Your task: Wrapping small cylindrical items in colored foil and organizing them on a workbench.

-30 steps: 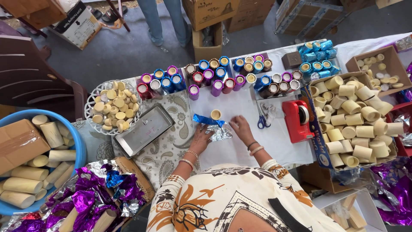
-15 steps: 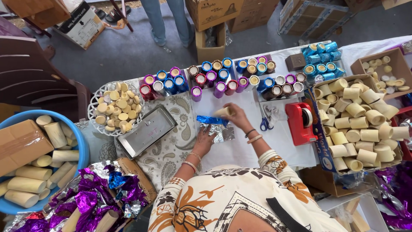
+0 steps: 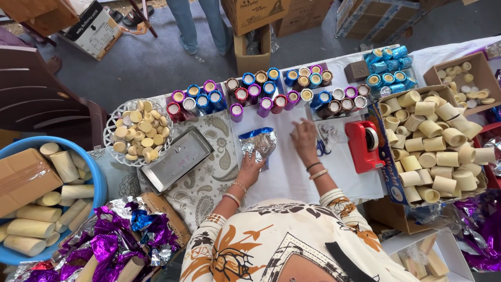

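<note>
Moved: right hand (image 3: 304, 137) is now lying flat on the white table (image 3: 284, 177) in the middle of the frame; half a second ago it was lifting a little tan tube, and that tube is gone from it.
Left hand: left hand (image 3: 250, 168) is pressing its fingers on the foil sheet (image 3: 258, 144), pinning the near edge, not gripping it.
Right hand: it is spreading out, let go of everything, holding nothing, just right of the foil and next to the scissors (image 3: 322, 145).
Foil place: it is sitting in the middle of the frame, crinkled, silver with a blue edge, just below the row of wrapped tubes (image 3: 271, 96).
Foil feel: I think it is very light, thin and soft, and it is tearing easily; taking it by an edge or corner looks best.
Counting: one foil sheet, one red tape holder (image 3: 364, 144), one metal tray (image 3: 177, 159), one white basket of round caps (image 3: 136, 131), one blue tub (image 3: 31, 198) at the lower left.
Wrapped tubes: about thirty, in blue, purple, red and silver, across the top middle.
Bare tubes: too many to count in the box (image 3: 433, 151) on the right.
Other person: two legs are standing at the top of the frame.
</note>
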